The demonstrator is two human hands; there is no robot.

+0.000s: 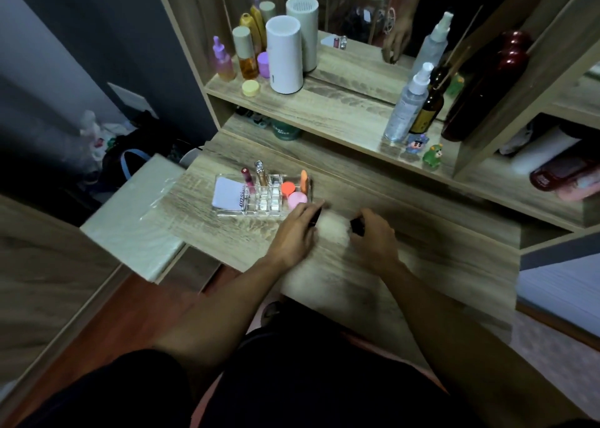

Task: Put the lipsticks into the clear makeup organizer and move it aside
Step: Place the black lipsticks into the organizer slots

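The clear makeup organizer [263,197] sits on the wooden desk [422,265], with a red lipstick [248,179] and a gold-toned one [260,173] standing upright in its back slots. To their right inside it lie an orange pot [288,188], a pink pot [297,199] and an orange stick [304,180]; its left section holds a white card [227,193] with dark writing too blurred to read. Just beside the organizer's front right corner, the left hand [297,232] has its fingers closed on a dark lipstick [315,217]. Further right, the right hand [373,237] pinches another dark tube [357,226].
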